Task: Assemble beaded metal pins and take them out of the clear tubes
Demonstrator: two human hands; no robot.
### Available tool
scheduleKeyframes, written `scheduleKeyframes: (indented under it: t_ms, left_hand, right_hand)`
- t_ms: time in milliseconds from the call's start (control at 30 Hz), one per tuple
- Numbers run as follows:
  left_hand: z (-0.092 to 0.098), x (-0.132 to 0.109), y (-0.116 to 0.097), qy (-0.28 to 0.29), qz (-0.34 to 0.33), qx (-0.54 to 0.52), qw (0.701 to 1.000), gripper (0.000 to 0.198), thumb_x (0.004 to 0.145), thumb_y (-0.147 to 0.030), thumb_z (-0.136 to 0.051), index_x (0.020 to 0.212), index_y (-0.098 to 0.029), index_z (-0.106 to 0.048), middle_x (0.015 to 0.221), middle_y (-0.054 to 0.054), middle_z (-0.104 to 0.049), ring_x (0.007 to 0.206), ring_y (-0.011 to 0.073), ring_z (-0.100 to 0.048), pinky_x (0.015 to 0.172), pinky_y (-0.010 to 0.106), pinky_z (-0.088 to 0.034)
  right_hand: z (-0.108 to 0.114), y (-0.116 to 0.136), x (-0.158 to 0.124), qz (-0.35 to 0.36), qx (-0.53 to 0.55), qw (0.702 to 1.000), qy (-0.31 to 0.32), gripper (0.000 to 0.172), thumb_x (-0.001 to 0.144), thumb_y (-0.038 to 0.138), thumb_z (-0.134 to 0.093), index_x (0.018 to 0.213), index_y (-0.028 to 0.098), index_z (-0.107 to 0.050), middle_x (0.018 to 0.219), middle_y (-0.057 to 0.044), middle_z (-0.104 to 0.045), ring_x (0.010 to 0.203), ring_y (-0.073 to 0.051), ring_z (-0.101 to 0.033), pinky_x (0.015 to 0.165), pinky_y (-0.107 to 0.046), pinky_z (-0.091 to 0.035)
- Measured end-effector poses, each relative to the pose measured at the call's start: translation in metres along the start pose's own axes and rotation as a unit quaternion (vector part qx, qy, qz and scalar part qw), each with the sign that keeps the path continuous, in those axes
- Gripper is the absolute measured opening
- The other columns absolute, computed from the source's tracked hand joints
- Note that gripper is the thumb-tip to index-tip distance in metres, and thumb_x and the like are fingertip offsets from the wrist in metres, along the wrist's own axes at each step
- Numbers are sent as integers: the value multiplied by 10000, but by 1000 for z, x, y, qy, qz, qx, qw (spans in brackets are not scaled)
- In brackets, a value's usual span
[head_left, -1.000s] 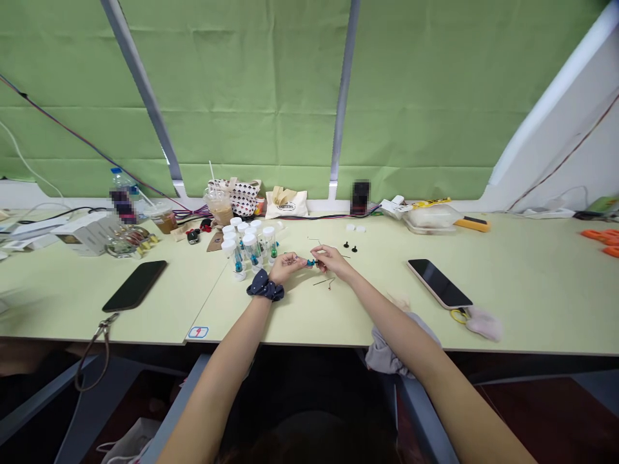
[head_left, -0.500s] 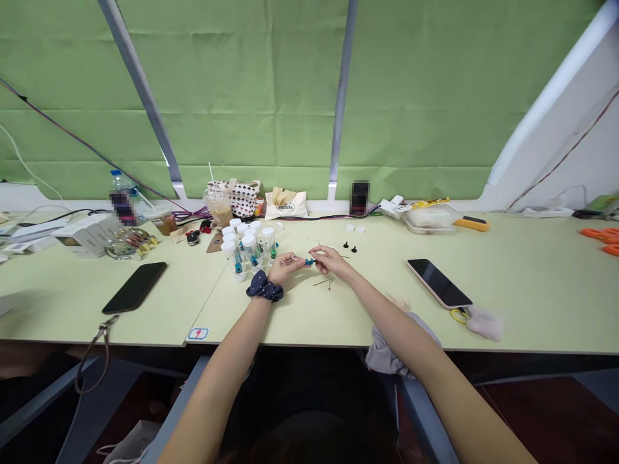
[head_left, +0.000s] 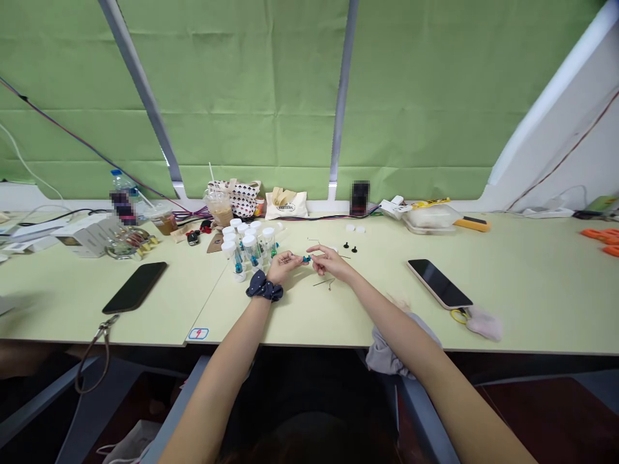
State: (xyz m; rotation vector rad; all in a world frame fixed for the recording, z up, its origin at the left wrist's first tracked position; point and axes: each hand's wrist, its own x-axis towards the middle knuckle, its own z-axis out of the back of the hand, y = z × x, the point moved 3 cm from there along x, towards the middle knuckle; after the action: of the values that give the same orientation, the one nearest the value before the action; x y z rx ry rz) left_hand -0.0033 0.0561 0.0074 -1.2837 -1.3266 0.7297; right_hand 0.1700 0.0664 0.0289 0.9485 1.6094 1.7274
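Note:
My left hand (head_left: 285, 265) is closed in a pinch on a small blue plastic part (head_left: 306, 259), with a dark dotted scrunchie (head_left: 264, 286) round its wrist. Close to the right end of that part is my right hand (head_left: 331, 263). Its index finger stretches out above the part, apart from the fingertips below it. Whether those lower fingertips touch the part is too small to tell. Several clear tubes with white caps (head_left: 250, 248) stand left of my hands, blue and green pieces inside. Thin metal rods (head_left: 322, 281) lie below my hands.
Two black small parts (head_left: 354, 249) and two white caps (head_left: 360, 229) lie beyond my right hand. A phone (head_left: 438, 282) is on the right, another phone (head_left: 136, 287) on the left. Drink cups (head_left: 220, 209), a white pouch (head_left: 286, 205) and a plastic box (head_left: 430, 219) line the back.
My right hand's fingers have spread, with the index finger lifting off the small blue part. The dark piece at its right end no longer shows. My left hand stays almost still.

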Motion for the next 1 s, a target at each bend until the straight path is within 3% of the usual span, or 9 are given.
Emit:
scheduleKeyframes:
  t_ms: [233, 467, 733, 867, 1000]
  left_hand:
    - [-5, -1, 4, 39, 17, 4, 999, 324, 622, -383, -797, 667, -149, -577, 819, 54, -707, 828, 224, -687, 864, 393, -501]
    - [-2, -1, -1, 6, 2, -9, 1000, 312, 638, -369, -794, 655, -143, -578, 757, 42, -689, 849, 240, -689, 900, 413, -488]
    - [-6, -2, 1, 40, 16, 5, 999, 305, 647, -363, -785, 664, -149, -568, 815, 55, -708, 839, 228, -688, 857, 382, -504]
    - [-5, -1, 1, 22, 16, -1, 1000, 311, 637, -370, -790, 665, -149, -574, 817, 51, -705, 844, 226, -688, 888, 397, -494]
    - [-1, 0, 1, 5, 6, -6, 1000, 314, 637, -369, -791, 648, -146, -571, 814, 54, -702, 840, 234, -690, 908, 420, -488]
  right_hand:
    - [5, -5, 4, -18, -23, 997, -68, 386, 788, 486, -608, 1010, 173, -565, 497, 47, -560, 367, -76, -460, 392, -186, -355]
    - [-1, 2, -1, 4, -8, 1000, -9, 448, 773, 462, -639, 1108, 185, -526, 525, 50, -584, 381, -79, -469, 404, -187, -367]
    - [5, -6, 4, -21, -39, 997, -65, 367, 820, 463, -561, 1044, 172, -544, 443, 67, -520, 331, -71, -414, 353, -165, -292]
    - [3, -5, 3, -16, -10, 999, -44, 340, 818, 425, -564, 1051, 178, -539, 477, 61, -541, 352, -72, -432, 383, -177, -333]
    - [-1, 2, -1, 3, 26, 1000, -10, 418, 794, 448, -602, 1111, 191, -512, 509, 63, -555, 363, -71, -424, 405, -193, -352]
